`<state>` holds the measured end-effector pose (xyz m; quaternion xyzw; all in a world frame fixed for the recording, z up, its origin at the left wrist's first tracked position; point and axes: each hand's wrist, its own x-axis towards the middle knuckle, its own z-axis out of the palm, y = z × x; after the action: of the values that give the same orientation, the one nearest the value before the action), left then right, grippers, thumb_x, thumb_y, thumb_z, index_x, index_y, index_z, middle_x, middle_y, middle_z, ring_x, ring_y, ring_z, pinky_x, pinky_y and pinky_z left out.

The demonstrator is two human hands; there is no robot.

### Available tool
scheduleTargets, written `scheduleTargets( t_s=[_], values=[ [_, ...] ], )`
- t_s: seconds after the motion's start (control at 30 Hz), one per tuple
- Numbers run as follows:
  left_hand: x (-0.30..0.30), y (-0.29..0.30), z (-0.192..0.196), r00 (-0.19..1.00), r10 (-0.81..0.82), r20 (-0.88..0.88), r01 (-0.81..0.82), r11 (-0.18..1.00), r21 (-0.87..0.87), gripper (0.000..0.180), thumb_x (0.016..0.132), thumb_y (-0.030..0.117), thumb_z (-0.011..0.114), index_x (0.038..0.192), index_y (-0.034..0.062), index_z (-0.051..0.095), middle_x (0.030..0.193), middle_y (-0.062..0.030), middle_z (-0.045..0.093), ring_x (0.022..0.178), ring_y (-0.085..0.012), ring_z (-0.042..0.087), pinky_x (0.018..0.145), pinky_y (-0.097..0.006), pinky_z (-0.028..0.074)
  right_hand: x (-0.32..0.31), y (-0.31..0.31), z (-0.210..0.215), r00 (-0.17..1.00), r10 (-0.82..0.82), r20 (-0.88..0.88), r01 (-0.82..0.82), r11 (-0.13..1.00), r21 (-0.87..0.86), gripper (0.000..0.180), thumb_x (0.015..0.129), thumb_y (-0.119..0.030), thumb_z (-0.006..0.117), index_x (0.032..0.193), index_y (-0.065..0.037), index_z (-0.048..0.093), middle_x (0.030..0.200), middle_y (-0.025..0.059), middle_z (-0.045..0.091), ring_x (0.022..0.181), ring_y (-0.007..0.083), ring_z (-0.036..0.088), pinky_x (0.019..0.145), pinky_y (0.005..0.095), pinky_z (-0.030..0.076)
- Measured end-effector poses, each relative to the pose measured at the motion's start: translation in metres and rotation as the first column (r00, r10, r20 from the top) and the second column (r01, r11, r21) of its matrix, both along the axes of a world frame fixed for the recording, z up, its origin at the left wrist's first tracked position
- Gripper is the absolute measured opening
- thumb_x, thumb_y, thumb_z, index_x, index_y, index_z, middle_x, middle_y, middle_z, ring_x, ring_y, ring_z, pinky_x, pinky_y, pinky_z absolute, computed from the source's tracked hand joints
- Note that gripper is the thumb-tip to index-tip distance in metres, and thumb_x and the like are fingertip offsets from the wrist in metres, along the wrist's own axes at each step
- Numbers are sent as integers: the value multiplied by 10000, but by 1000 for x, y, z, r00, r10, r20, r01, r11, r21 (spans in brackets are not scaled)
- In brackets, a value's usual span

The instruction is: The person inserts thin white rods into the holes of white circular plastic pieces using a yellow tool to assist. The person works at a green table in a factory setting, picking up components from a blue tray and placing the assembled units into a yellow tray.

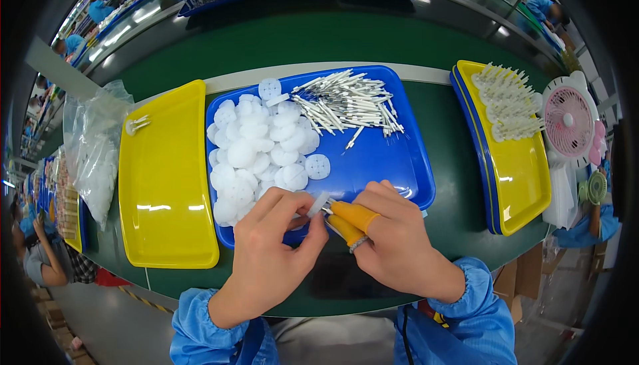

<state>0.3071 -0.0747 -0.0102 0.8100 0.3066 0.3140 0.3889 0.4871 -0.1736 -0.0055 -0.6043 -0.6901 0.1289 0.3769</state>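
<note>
1. Blue tray just beyond the grip: white discs piled left, white pins heaped far right.
2. Left hand pinches one white disc at its fingertips.
3. Right hand, orange finger cots, grasps a small part against the disc; hard to make out.
4. Step looks like assembly; next calls for alignment.

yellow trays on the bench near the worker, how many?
2 plainly in view: an almost bare yellow tray left of the blue tray, and another at right, stacked on blue ones. More may be hidden beneath.
</note>
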Motion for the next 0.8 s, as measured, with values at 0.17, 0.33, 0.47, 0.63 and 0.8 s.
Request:
scheduleTargets(
  t_s=[0.17, 0.33, 0.47, 0.63, 0.8],
  values=[
    [-1, -10, 4, 998, -21, -59, 21, 1000, -1, 175, 907, -105, 761, 1063, -66, 691, 1010, -140, 690, 882, -257, 798, 793, -343, 704, -4, -4, -7, 996, -65, -63, 71, 992, 101, 460, 648, 132, 736, 1089, 22, 806, 839, 101, 657, 717, 305, 592, 654, 404, 448],
    [2, -14, 2, 996, 6, -85, -5, 1000, 12, 179, 912, -102, 758, 1074, -61, 693, 1012, -152, 687, 866, -282, 790, 784, -347, 704, -8, 2, -3, 994, -88, -65, 87, 996, -15, 343, 669, 92, 723, 1000, 32, 791, 883, 148, 664, 815, 348, 625, 726, 449, 486],
    [-6, -4, 7, 991, 132, -1, -131, 988, 75, 174, 916, -100, 756, 1075, -58, 697, 1012, -152, 690, 854, -277, 779, 785, -355, 701, 17, 28, 9, 954, 2, -300, -39, 992, -119, 242, 781, 43, 743, 1009, 7, 815, 940, 202, 730, 890, 395, 695, 789, 468, 549],
    [-39, 40, 30, 936, 339, 91, -351, 913, 207, 149, 931, -24, 783, 1068, -25, 726, 949, -121, 723, 829, -213, 760, 675, -317, 636, 64, 59, -20, 932, -198, 303, 221, 974, -44, 303, 843, 49, 753, 1141, 50, 809, 1075, 185, 672, 1053, 401, 624, 934, 467, 513],
    [-125, 132, 7, 781, 622, -61, -574, 752, 323, 162, 964, 128, 766, 1020, -23, 746, 900, -174, 775, 800, -298, 770, 713, -424, 592, 59, 58, -26, 876, -192, 443, 236, 970, -48, 340, 716, 132, 750, 1044, 74, 821, 1101, 145, 673, 1089, 361, 617, 958, 445, 524]
  ],
)
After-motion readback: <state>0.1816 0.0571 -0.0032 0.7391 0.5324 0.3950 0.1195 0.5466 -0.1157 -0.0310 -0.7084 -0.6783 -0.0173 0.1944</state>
